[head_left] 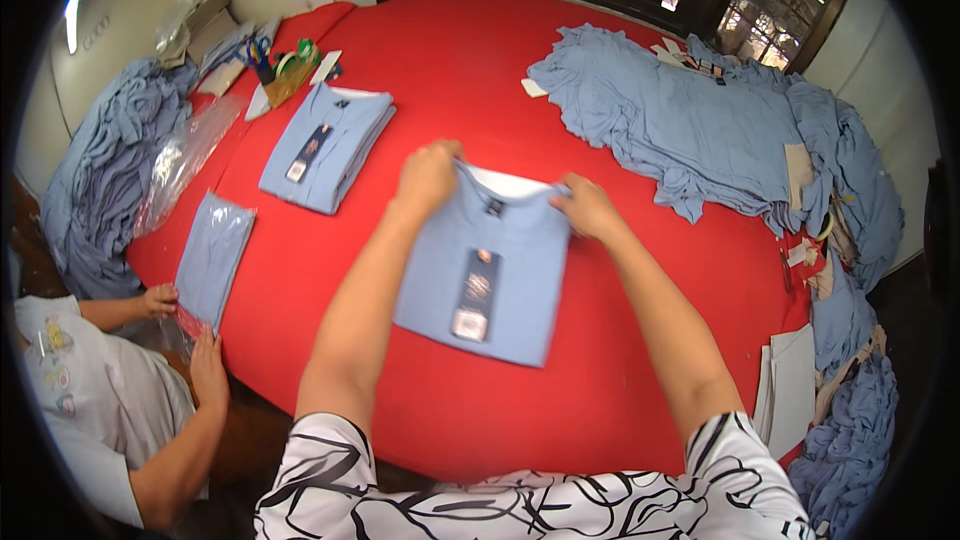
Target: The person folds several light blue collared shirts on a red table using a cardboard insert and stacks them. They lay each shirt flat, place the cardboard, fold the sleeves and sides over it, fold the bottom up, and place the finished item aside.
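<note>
A folded light-blue shirt point(525, 270) with a dark hang tag point(477, 295) on its front is between my two hands over the red-covered table. My left hand point(430, 175) grips its upper left corner beside the collar. At the upper right corner, my right hand point(588, 206) pinches the edge between thumb and fingers. White backing shows inside the neck opening. To the left lies a stack of folded blue shirts point(335, 145), the top one also bearing a dark tag.
A co-worker's hands point(205, 365) hold a bagged folded shirt point(215, 255) at the left edge. Clear plastic bags point(185, 165), scissors point(258, 58) and green tape point(297, 60) lie beyond. Loose blue shirts point(670, 120) are heaped at far right; white boards point(787, 390) stand at the right edge.
</note>
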Available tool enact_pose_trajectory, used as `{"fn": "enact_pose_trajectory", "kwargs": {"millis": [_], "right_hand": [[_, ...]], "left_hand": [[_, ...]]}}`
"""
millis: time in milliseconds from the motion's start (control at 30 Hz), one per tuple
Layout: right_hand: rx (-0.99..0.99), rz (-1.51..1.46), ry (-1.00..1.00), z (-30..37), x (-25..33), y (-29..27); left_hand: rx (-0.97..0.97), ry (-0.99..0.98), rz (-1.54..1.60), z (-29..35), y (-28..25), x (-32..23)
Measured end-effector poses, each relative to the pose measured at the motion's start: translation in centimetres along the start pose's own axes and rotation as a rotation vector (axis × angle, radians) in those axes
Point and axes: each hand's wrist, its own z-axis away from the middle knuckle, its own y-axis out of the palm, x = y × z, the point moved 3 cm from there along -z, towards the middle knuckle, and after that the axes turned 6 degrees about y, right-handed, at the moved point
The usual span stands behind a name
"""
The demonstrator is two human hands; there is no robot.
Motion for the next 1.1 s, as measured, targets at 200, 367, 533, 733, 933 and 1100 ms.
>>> {"fn": "enact_pose_trajectory", "kwargs": {"millis": [200,367,533,733,933,1100], "right_hand": [[-0.188,-0.276,0.004,-16.7,9.6,5.4],[-0.440,-0.225,-0.050,-18.7,8.1,4.9],[-0.985,0.327,0.270,-13.2,-4.4,-7.3],[-0.527,0.094,0.302,-4.5,-15.4,-16.4],[0.159,0.088,-0.069,16.3,1.6,-9.6],[-0.146,-0.232,-0.093,22.5,0.9,-4.8]], "left_hand": [[-0.233,0.099,-0.493,-11.9,-5.3,11.1],[-0.193,-0.098,-0.285,-10.5,0.4,19.5],[-0.369,-0.126,-0.191,-6.8,-0.8,24.7],[-0.456,0.154,0.119,-8.9,-1.4,3.0],[0.502,-0.313,1.307,7.0,6.7,-14.7],[0.436,-0.366,1.158,15.9,9.8,-16.9]]}}
